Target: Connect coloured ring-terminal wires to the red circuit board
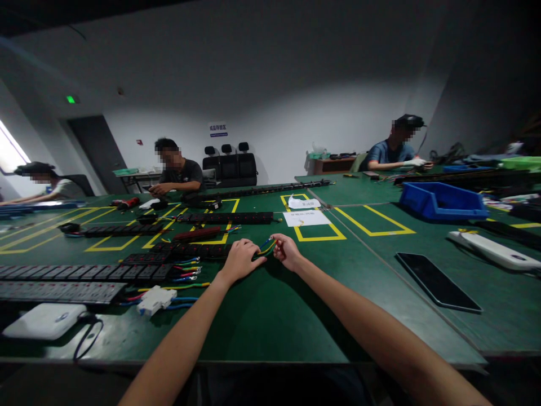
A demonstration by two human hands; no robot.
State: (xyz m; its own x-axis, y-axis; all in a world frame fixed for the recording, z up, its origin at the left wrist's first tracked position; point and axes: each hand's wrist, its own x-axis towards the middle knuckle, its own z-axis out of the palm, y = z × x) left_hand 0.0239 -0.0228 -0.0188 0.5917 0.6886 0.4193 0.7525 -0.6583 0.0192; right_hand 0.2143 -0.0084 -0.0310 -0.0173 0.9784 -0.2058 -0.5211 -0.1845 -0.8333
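Observation:
My left hand (pixel 243 259) is closed over the right end of a black power strip (pixel 207 251) lying on the green table, its fingertips partly hidden. From that end, short wires (pixel 267 248), yellow-green and blue, run to my right hand (pixel 286 252). The fingers of that hand are pinched on the wire ends, just above the table. Left of my forearm lie a longer black power strip (pixel 88 273) with ring-lugged wires (pixel 192 269) and a grey power strip (pixel 59 294). A white circuit breaker (pixel 156 300) with blue wires sits in front of them.
A dark phone (pixel 437 282), a white device (pixel 499 251) and a blue bin (pixel 442 202) are on the right. A white box (pixel 45 321) with a black cord lies front left. Paper labels (pixel 308 218) and more strips (pixel 228 217) lie beyond my hands. Several people sit around the tables.

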